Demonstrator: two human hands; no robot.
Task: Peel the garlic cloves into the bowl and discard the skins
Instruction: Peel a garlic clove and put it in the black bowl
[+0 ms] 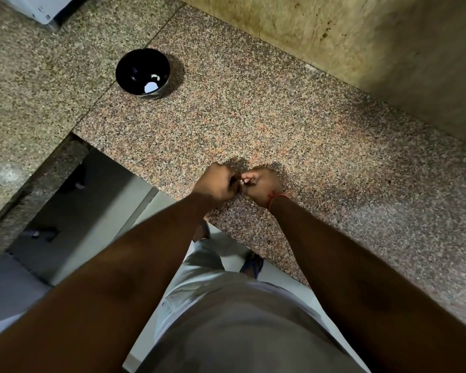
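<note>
Speckled pink-and-grey granite is forming the L-shaped table (253,125) where a person is standing at its near edge, with a stained beige stone wall (361,36) rising along the far right side. Both fists are meeting just above the table's near edge: the left hand (217,183) and the right hand (261,184), a thin red thread (276,197) circling its wrist, are each curling their fingers in a tight grip around a small pale garlic clove (244,181), which is showing only as a whitish sliver between the two sets of knuckles. Whether its skin is already coming away is too small to tell.

Well apart from the hands, toward the far left, a glossy black round bowl (135,76) is sitting on the table, holding a couple of small white pieces (151,86) low against its right inner side, most likely cloves already peeled, though bright reflections are making that hard to confirm. No loose skins and no unpeeled cloves are showing on the granite.

Judging from this, the work is looking partly done: a little is already lying in the bowl, one clove is being worked between the hands, and dropping it in and throwing away the skins is remaining ahead.
</note>
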